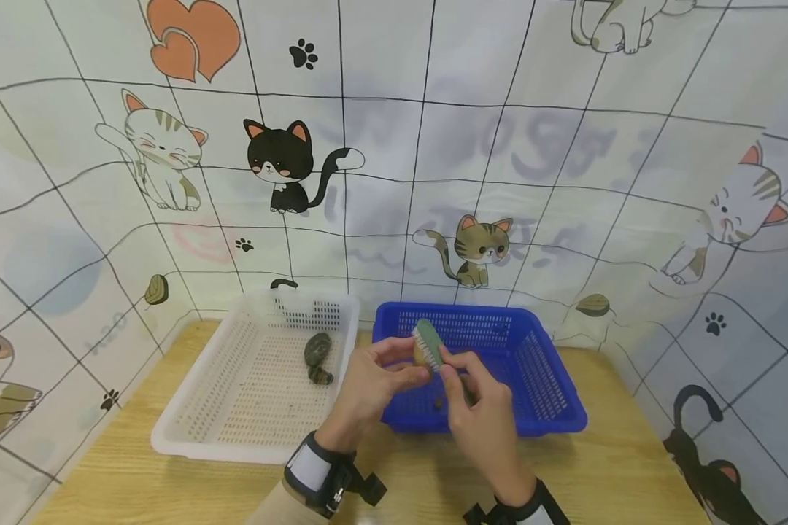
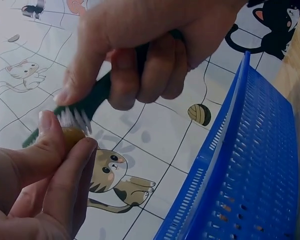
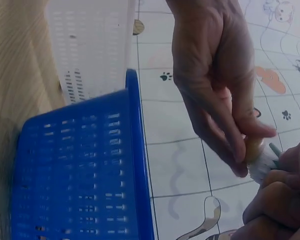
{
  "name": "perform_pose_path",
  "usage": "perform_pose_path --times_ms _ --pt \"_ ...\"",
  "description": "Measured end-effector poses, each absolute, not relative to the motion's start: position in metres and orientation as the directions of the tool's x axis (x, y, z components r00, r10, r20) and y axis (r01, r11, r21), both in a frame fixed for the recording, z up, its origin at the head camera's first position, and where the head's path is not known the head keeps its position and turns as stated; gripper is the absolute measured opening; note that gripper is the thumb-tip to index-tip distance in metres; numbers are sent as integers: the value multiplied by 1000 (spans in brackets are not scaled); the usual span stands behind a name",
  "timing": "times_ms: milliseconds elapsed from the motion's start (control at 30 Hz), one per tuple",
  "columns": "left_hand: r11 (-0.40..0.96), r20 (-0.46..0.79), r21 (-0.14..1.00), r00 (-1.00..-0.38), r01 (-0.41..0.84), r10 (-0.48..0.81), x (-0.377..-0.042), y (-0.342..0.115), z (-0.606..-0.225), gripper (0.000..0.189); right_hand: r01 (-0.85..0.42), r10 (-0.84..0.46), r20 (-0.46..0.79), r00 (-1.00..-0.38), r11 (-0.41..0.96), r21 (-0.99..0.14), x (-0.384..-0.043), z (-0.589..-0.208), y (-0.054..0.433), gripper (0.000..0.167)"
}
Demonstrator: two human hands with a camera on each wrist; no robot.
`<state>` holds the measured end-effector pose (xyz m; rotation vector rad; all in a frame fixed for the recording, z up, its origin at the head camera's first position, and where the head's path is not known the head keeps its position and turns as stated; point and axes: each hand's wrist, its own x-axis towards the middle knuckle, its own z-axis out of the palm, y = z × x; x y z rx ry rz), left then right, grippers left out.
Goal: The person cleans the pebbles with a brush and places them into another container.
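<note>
My left hand (image 1: 371,383) pinches a small rounded yellow-brown object (image 2: 72,138) between thumb and fingers, in front of the blue basket (image 1: 568,421). My right hand (image 1: 484,419) grips the handle of a green scrub brush (image 1: 428,341) with white bristles. In the left wrist view the bristles press against the top of the small object, with the right thumb lying along the brush back. The right wrist view shows the object (image 3: 254,148) between the left fingertips, bristles right against it. Most of the brush handle is hidden inside the right fist.
Left of the blue basket stands a white perforated basket (image 1: 164,436), holding a dark mottled lump (image 1: 317,348) and a smaller banded one (image 1: 319,375). Both baskets rest on a wooden table (image 1: 105,445). A cat-print sheet (image 1: 381,146) hangs behind and at the sides.
</note>
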<state>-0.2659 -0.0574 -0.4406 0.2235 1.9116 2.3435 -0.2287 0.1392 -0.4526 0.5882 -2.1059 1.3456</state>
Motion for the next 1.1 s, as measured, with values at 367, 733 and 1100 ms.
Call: perform_pose_path --times_ms 367,733,1100 --pt "-313 46 950 -995 17 83 -269 -59 -436 52 -610 -97 624 -775 371 -700 -226 -456 139 13" --pt "-243 52 970 -967 -11 250 -267 -50 -440 50 -602 -22 643 -765 379 -703 -232 -453 144 15" --pt "-293 75 955 -990 36 120 -268 -58 -443 50 -632 -97 650 -754 379 -676 -225 -456 134 17"
